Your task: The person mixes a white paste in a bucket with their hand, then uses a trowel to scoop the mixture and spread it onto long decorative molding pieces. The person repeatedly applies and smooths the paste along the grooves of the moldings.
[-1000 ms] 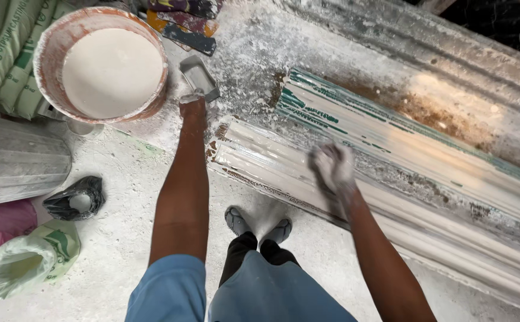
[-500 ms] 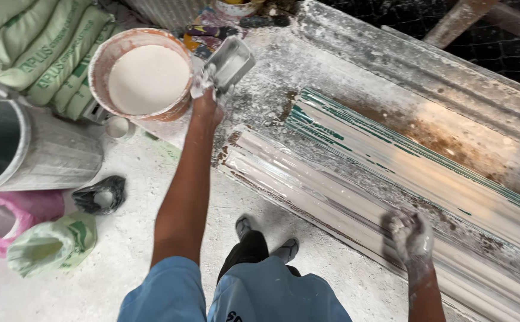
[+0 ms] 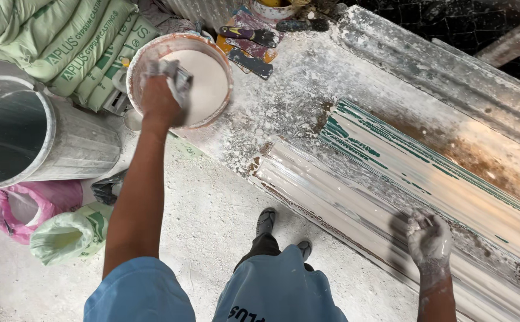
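**A:** A worker's left hand [image 3: 159,100] is closed around a small plaster-caked scoop [image 3: 178,76], held over the white mix in a bucket [image 3: 146,56] at eleven o'clock. How would that scoop handle?

**B:** Stiff and light when empty, I'd judge, heavier once loaded with wet plaster. Its coating looks slick, so the firm wrap-around hold near its back end seems the right place to take it.

**A:** And the right hand [image 3: 429,240]?

**B:** At four o'clock, crusted white, pressed palm-down on the long moulding form [image 3: 355,179]. Its fingers [image 3: 420,225] are bent against the surface; whether they pinch anything I cannot tell.

**A:** The surface?

**B:** A plaster-spattered tabletop [image 3: 284,101] running from twelve toward four o'clock, with green streaks and brown stains along the form, which is probably slippery where wet.

**A:** The room?

**B:** A dusty concrete floor [image 3: 206,232], a grey metal drum [image 3: 33,134] at nine o'clock, green sacks [image 3: 57,42] stacked at ten, pink and green bags [image 3: 39,220] at eight, and scrapers [image 3: 251,50] beyond the bucket.
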